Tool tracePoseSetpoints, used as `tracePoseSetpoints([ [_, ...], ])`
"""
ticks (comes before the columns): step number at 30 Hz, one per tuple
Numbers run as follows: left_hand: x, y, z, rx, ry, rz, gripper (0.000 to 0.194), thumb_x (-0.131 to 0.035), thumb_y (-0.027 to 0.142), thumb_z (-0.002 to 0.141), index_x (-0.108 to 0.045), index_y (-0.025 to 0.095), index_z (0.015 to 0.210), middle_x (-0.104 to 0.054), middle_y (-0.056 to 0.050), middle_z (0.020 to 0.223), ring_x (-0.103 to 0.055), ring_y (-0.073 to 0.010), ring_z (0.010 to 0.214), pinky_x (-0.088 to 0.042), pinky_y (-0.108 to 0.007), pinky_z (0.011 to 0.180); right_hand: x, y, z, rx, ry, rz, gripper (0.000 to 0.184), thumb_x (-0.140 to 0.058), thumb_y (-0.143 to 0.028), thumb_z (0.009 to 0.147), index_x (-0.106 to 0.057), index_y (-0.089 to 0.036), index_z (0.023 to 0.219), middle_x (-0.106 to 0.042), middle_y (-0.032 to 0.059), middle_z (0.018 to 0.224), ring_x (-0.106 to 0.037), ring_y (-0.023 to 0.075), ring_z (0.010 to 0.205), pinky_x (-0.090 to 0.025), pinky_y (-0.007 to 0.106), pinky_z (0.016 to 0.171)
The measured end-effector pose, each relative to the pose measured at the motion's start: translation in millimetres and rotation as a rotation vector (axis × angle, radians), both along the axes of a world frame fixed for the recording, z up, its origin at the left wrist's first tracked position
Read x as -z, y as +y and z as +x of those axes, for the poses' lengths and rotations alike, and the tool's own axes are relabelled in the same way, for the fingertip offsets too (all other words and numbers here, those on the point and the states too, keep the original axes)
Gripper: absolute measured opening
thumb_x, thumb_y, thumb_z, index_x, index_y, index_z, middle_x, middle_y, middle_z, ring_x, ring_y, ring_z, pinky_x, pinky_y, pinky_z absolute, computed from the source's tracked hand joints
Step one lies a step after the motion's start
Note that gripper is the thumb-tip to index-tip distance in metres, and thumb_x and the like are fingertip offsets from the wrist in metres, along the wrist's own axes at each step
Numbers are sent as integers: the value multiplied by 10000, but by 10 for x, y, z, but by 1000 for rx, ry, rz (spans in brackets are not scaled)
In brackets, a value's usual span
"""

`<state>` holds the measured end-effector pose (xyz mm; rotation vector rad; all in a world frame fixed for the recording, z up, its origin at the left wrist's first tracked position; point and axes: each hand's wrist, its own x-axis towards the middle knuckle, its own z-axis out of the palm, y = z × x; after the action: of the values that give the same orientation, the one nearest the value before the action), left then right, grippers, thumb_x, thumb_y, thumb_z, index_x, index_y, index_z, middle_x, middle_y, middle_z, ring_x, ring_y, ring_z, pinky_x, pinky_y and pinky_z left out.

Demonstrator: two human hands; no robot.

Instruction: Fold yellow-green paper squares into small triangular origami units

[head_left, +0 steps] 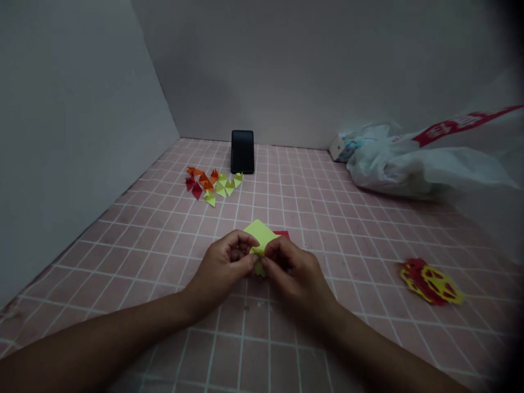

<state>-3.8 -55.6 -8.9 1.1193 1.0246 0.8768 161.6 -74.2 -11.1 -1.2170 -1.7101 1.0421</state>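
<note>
Near the middle of the table, my left hand and my right hand pinch a small folded piece of yellow paper between thumbs and fingertips. My fingers hide much of its shape. Just beyond the fingertips shows a flat yellow paper sheet, one corner pointing away from me. Whether this sheet is joined to the folded piece I cannot tell. A red paper edge peeks out at the sheet's right side, beside my right hand's knuckles.
Several small folded paper figures in yellow, orange and red stand at the back left. Behind them a black phone leans upright. Red and yellow paper cutouts lie at right, below a white plastic bag and a box.
</note>
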Motion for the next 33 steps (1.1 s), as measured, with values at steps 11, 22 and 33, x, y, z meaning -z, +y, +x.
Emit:
tracePoseSetpoints([
  [11, -7, 54, -24, 2, -64, 7, 259, -696, 247, 747, -583, 170, 968, -594, 7, 808, -589, -115, 720, -515, -251, 667, -36, 85, 50, 46, 156, -169, 82, -582, -259, 851, -598, -181, 871, -598, 21, 792, -539, 138, 689, -428, 266, 620],
  [22, 91, 94, -52, -28, -191, 11, 321, -712, 230, 744, -580, 183, 1033, -640, -26, 909, -609, -138, 820, -483, -260, 734, -9, 67, -38, 26, 531, -528, 233, -703, -309, 753, -499, -196, 743, -539, -67, 509, -435, 67, 395, -297, 193, 407],
  [33, 53, 16, -3, -26, -241, 101, 474, -762, 189, 715, -499, 244, 1105, -585, -16, 1000, -612, -148, 884, -512, -292, 790, -22, -9, -99, 164, 665, -431, 233, -691, -348, 787, -506, -207, 766, -577, -45, 538, -517, 102, 471, -393, 226, 495],
])
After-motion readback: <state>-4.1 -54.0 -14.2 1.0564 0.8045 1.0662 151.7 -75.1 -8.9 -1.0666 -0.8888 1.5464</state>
